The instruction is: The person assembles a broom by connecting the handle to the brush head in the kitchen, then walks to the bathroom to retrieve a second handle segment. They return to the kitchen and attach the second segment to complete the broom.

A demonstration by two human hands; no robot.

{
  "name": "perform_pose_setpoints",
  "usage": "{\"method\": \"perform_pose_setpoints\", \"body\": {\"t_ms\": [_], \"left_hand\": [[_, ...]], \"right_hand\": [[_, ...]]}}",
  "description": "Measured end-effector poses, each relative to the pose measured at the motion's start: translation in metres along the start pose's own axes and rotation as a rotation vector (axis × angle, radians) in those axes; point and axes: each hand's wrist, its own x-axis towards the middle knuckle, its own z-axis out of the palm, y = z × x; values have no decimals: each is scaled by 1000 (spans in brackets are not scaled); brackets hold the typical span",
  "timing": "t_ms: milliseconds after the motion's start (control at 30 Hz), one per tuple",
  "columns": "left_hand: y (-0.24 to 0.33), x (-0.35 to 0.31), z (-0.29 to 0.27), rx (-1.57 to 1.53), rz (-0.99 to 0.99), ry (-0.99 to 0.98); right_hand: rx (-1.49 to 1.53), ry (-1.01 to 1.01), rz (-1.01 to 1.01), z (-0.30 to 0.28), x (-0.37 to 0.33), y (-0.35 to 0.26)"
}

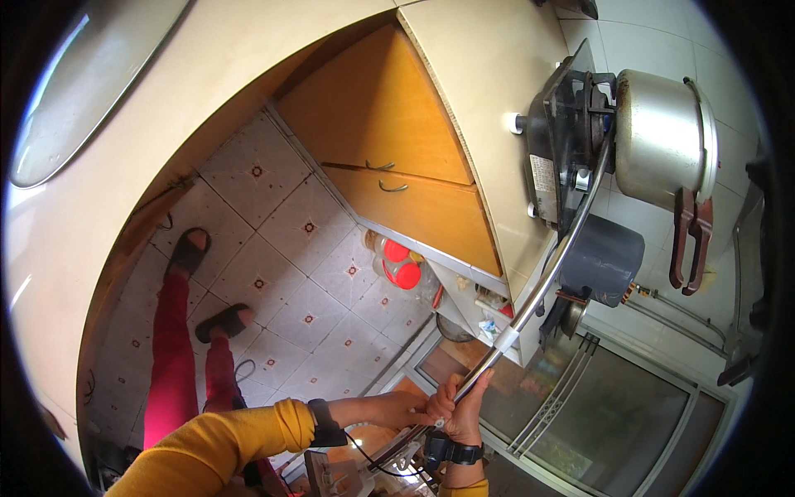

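A long silvery metal pole (pixel 542 290) slants from my hands up to the right, its far end reaching the black gas stove (pixel 571 137). A white collar (pixel 507 338) sits partway along it. My right hand (pixel 465 412) is wrapped round the pole's lower part, a dark band on its wrist. Close beside it, the fingers of my left hand (pixel 406 409) close on the same pole from the left. What lies under the fingers is hidden. The pole's far tip is hard to make out beside the stove.
A silver pressure cooker (pixel 662 137) with brown handles stands on the stove. Nearby is a dark grey pot (pixel 603 261). Wooden cabinet doors (pixel 397 132) sit under a cream counter (pixel 497 91). Red-lidded jars (pixel 402 269) stand on the tiled floor (pixel 290 257). A glazed door (pixel 613 414) is at lower right.
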Motion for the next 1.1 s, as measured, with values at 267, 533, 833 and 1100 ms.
{"method": "perform_pose_setpoints", "body": {"t_ms": [267, 533, 833, 1100], "left_hand": [[-17, 9, 1, -26, 211, 20], [-26, 15, 2, -176, 93, -47], [-34, 18, 7, -212, 120, -58], [-38, 18, 10, -171, 67, -66]], "right_hand": [[77, -80, 70, -12, 5, 2], [38, -88, -13, -3, 7, 6], [-132, 159, -350, 16, -6, 13], [-88, 101, -337, 16, -6, 12]]}}
